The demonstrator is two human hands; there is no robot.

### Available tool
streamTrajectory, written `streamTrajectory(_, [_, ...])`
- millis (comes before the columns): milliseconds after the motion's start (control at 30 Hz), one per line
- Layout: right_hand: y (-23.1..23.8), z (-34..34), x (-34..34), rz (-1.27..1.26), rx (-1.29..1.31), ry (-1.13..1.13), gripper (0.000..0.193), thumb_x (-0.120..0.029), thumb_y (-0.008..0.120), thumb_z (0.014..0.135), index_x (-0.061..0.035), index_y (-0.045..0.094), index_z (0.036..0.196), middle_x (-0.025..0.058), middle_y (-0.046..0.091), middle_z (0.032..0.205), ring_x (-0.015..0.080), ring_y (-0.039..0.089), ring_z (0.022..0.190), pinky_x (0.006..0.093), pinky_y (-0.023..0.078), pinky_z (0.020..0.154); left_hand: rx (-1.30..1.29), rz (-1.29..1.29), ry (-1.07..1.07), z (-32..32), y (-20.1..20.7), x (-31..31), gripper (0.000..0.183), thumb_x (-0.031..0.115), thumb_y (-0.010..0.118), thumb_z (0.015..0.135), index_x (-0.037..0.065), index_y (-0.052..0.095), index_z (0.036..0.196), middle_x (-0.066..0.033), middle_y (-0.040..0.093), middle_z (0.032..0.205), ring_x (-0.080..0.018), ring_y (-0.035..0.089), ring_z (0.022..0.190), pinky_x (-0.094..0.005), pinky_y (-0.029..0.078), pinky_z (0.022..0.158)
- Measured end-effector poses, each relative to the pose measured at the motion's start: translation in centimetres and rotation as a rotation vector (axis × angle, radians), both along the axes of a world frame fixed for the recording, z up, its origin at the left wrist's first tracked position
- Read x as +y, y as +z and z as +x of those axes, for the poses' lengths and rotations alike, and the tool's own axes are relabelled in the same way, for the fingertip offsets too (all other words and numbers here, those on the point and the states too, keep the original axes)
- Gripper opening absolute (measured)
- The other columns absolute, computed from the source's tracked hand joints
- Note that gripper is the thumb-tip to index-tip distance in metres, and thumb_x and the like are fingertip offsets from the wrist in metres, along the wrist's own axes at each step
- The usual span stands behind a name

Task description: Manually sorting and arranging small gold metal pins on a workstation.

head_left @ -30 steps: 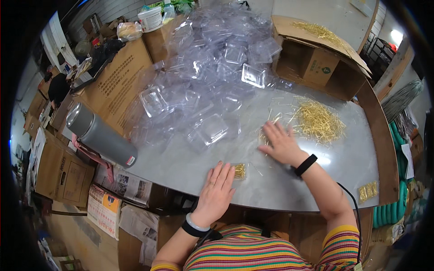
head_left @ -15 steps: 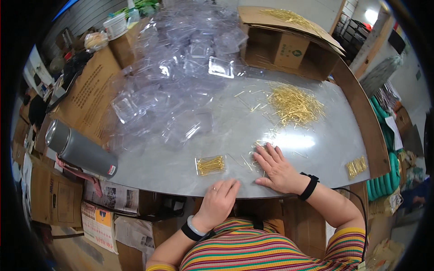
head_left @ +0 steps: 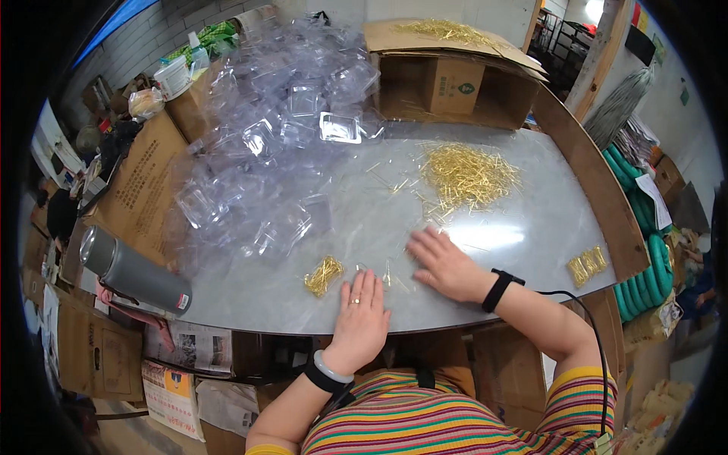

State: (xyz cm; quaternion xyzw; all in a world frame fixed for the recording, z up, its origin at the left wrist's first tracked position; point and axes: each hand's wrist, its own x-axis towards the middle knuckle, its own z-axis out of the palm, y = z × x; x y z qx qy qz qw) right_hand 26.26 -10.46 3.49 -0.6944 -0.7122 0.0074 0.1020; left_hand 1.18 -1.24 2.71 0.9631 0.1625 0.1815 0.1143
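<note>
My left hand [head_left: 362, 318] lies palm down near the front edge of the grey table [head_left: 356, 208], its fingers stretched out beside a few loose wire pieces [head_left: 388, 271]. Just left of its fingertips sits a small tangled clump of gold wire hooks [head_left: 324, 275]. To the right, my right hand [head_left: 449, 265] is over the table with fingers apart, slightly blurred. Nothing shows in its grasp. Beyond it spreads a large heap of thin gold wire hooks [head_left: 472, 176]. Several small gold bundles [head_left: 586, 265] lie together at the table's right edge.
Clear plastic packs [head_left: 280, 129] pile high on the left and back. A grey flask [head_left: 133, 269] stands at the left edge. An open cardboard box [head_left: 455, 83] with more gold wire on top stands at the back. A cardboard strip [head_left: 595, 182] borders the right side.
My left hand has moved forward from the table edge and its fingers have spread. The clump beside it now looks looser and askew. My right hand has shifted slightly; the whole view has moved too.
</note>
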Motion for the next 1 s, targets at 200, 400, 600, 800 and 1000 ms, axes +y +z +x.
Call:
streamTrajectory(200, [1.1, -1.0, 1.5, 0.18, 0.089, 0.094, 0.048, -0.024, 0.068, 0.091, -0.0083, 0.055, 0.134, 0.0155, 0.052, 0.132, 0.0378, 0.047, 0.126, 0.05, 0.037, 0.11, -0.027, -0.024, -0.077, -0.1, -0.5, 0.2, 0.056, 0.012, 0.063, 0.092, -0.008, 0.045, 0.142, -0.0272, 0.043, 0.148, -0.0415, 0.039, 0.141, -0.0548, 0.029, 0.118])
streamTrajectory(400, [1.9, 1.9, 2.3, 0.039, 0.362, 0.115, 0.044, -0.021, 0.071, 0.088, -0.0137, 0.06, 0.13, 0.015, 0.057, 0.126, 0.0383, 0.053, 0.118, 0.0505, 0.044, 0.1, -0.066, -0.11, -0.104, -0.1, 0.0, 0.3, 0.059, 0.014, 0.066, 0.092, -0.008, 0.045, 0.142, -0.0268, 0.044, 0.148, -0.0417, 0.04, 0.14, -0.0533, 0.03, 0.118])
streamTrajectory(600, [2.4, 0.2, 1.1, 0.212, 0.077, 0.105, 0.04, -0.022, 0.074, 0.086, -0.0099, 0.065, 0.123, 0.0132, 0.061, 0.122, 0.0361, 0.055, 0.113, 0.0436, 0.047, 0.099, -0.107, -0.149, -0.068, 0.3, 0.3, 0.2, 0.079, 0.031, 0.073, 0.089, -0.01, 0.038, 0.146, -0.0293, 0.04, 0.15, -0.0446, 0.035, 0.143, -0.0543, 0.029, 0.119])
streamTrajectory(800, [3.9, 0.4, 1.9, -0.046, 0.26, 0.189, 0.039, -0.019, 0.075, 0.086, -0.0083, 0.066, 0.123, 0.0143, 0.06, 0.117, 0.0338, 0.056, 0.111, 0.042, 0.049, 0.097, -0.042, -0.068, -0.019, 1.5, 0.1, 0.3, 0.084, 0.039, 0.069, 0.092, -0.012, 0.033, 0.148, -0.0305, 0.035, 0.154, -0.0446, 0.031, 0.145, -0.0558, 0.025, 0.119])
streamTrajectory(1000, [4.7, 0.9, 4.3, -0.264, 0.801, -0.032, 0.028, -0.005, 0.066, 0.092, -0.0044, 0.068, 0.12, 0.0165, 0.06, 0.111, 0.0337, 0.065, 0.092, 0.0385, 0.054, 0.084, -0.023, -0.042, 0.008, 2.2, 0.1, 0.1, 0.075, 0.039, 0.065, 0.094, -0.003, 0.039, 0.15, -0.0263, 0.037, 0.155, -0.0427, 0.033, 0.144, -0.0565, 0.024, 0.119])
